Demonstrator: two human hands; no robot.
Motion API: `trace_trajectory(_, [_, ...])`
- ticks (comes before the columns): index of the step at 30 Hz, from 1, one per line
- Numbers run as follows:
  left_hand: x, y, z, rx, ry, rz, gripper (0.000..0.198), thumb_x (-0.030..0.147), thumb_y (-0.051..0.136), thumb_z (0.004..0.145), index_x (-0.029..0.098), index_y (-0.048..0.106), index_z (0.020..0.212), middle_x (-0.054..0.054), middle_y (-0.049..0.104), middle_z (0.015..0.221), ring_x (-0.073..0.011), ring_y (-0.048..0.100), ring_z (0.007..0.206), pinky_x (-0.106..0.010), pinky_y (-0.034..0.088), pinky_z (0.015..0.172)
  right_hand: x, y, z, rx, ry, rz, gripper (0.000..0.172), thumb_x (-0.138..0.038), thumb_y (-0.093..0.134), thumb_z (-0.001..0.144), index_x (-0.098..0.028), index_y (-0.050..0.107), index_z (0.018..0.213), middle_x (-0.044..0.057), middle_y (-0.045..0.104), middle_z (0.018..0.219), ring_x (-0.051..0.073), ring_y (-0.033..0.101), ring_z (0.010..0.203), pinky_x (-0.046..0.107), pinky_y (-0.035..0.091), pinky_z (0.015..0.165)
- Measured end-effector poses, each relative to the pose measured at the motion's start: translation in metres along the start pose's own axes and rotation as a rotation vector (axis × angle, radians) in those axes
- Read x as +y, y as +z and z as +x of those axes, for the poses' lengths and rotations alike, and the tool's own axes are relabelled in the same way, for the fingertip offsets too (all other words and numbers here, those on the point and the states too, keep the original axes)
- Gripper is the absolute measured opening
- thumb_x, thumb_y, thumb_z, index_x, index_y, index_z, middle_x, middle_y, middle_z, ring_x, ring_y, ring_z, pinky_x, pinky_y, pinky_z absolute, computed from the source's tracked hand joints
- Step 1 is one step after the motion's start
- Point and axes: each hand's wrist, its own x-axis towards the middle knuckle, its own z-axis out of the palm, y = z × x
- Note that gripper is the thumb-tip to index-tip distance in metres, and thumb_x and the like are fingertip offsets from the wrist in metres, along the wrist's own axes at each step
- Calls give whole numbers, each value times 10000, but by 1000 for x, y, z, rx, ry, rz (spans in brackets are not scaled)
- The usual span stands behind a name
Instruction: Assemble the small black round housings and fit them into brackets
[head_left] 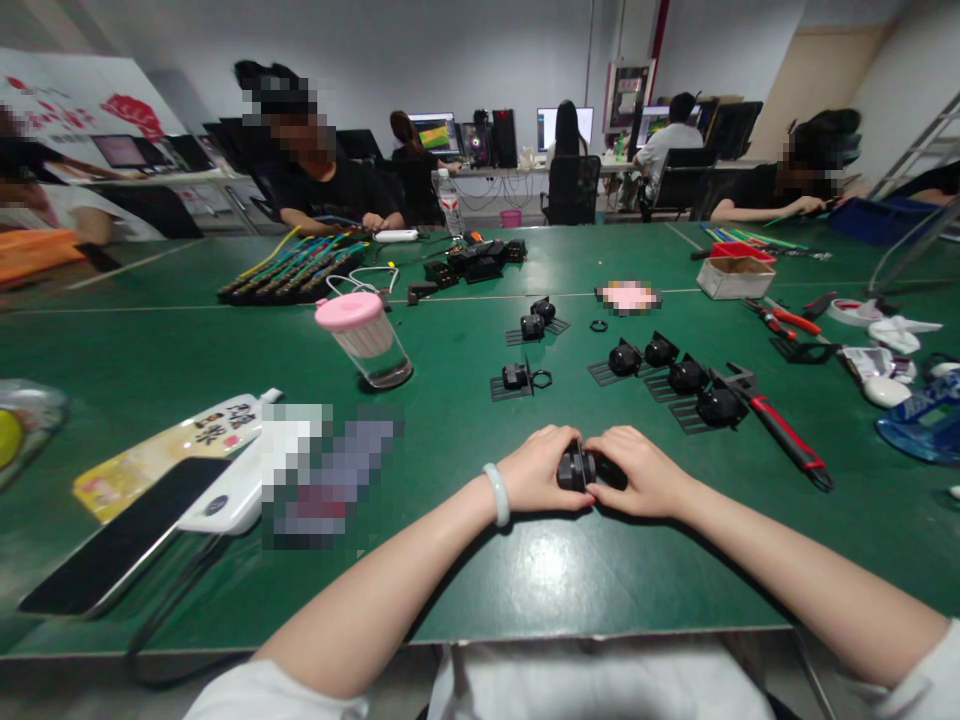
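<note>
My left hand [536, 472], with a pale bangle on its wrist, is closed on a black threaded fitting [574, 470] just above the green table. My right hand [637, 472] grips the same fitting from the other side, and its fingers hide part of it. Beyond my hands lies a similar fitting on a slotted black plate [515, 377], beside a black hex nut [541, 379]. Farther back are two more such fittings [534, 327] and another loose nut [598, 326]. Several fittings with slotted plates [686, 376] stand to the right, next to an adjustable wrench [784, 430] with red-and-black grips.
On the left stand a pink-lidded cup [364, 340], a phone [124, 545], a white power bank [232, 490] and a yellow pouch [176, 450]. Cable bundles [300, 268] and black parts [480, 262] lie behind. Pliers [784, 318] and a small box [735, 278] are right. Co-workers sit opposite.
</note>
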Motion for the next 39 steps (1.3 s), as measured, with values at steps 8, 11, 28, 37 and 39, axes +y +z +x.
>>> trace_trajectory(8, [0,-2,0,-7,-8,-27,524,448,654,558,169,439,945,-43,511,850,-201,477,799,-325,395,748,1,1,0,-10,8,9,330,-332,554,699,-164,481,974,61,574,829,202,491,793,349,361,741])
trace_trajectory(11, [0,-2,0,-4,-11,-36,527,444,658,552,170,440,945,-40,512,848,-199,478,799,-326,394,749,2,1,0,-11,9,15,336,-335,557,697,-168,481,978,58,574,825,200,492,786,347,362,734])
trace_trajectory(28, [0,-5,-1,-23,-12,-44,502,426,655,563,165,441,935,-39,508,845,-201,477,801,-329,396,754,3,4,2,-24,24,32,364,-340,575,685,-162,483,989,58,562,822,202,477,783,349,364,730])
trace_trajectory(37, [-1,-4,-3,-21,-20,-39,528,427,670,544,171,441,945,-45,514,869,-218,479,834,-344,391,773,2,6,3,-17,22,47,376,-341,575,680,-161,482,997,70,559,847,207,474,787,357,371,722])
trace_trajectory(39, [-1,-4,-4,-20,-19,-38,532,427,669,544,171,441,950,-48,515,871,-220,481,835,-346,392,771,2,8,4,-15,24,44,376,-346,573,681,-160,481,994,71,557,841,206,473,780,357,372,717])
